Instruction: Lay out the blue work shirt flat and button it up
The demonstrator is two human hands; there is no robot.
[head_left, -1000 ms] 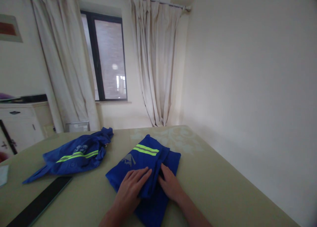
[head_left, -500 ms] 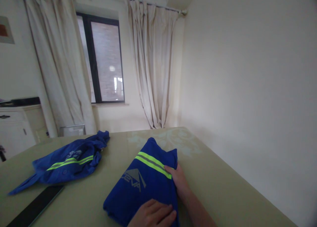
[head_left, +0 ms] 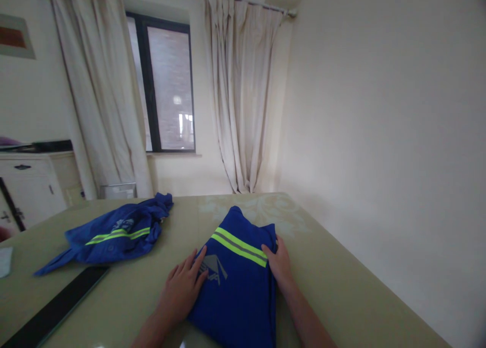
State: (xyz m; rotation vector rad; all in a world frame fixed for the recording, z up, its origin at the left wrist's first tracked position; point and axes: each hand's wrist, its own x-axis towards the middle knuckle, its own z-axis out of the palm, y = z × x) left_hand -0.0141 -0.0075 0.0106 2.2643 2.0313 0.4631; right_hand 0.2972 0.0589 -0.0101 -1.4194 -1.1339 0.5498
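A crumpled blue garment [head_left: 114, 235] and a dark flat strip [head_left: 56, 310] lie at lower left on the desk [head_left: 341, 287], while the folded blue garment [head_left: 237, 282] at lower centre runs lengthwise toward the window, its near end cut off, left hand [head_left: 182, 290] and right hand [head_left: 281, 267] pressing its sides, fingers flat, gripping nothing.

Both hands flat, palms down: left [head_left: 181, 288], right [head_left: 279, 263].

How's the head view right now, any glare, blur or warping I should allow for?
Head view: daylight from the window is soft, the room dim; a small glare spot shows on the table at the bottom edge; wide-angle warping bends the curtains and the edges; both hands and the folded shirt look fairly sharp, the corners soft.
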